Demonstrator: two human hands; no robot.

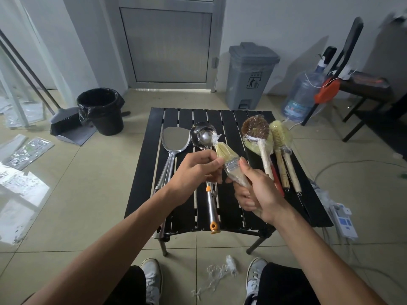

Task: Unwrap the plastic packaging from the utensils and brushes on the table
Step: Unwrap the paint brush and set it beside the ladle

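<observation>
A flat paintbrush wrapped in clear plastic is held above the black slatted table. My right hand grips its handle from below. My left hand pinches the plastic at the metal ferrule. On the table lie a steel spatula and two steel ladles, bare of wrap. To the right lie a round brown brush and a pale bottle brush, both in plastic, with other wooden handles beside them.
Crumpled plastic wrap lies on the tiled floor between my shoes. A black bin and dustpan stand at the left, a grey pedal bin and water bottle behind the table. A power strip lies at the right.
</observation>
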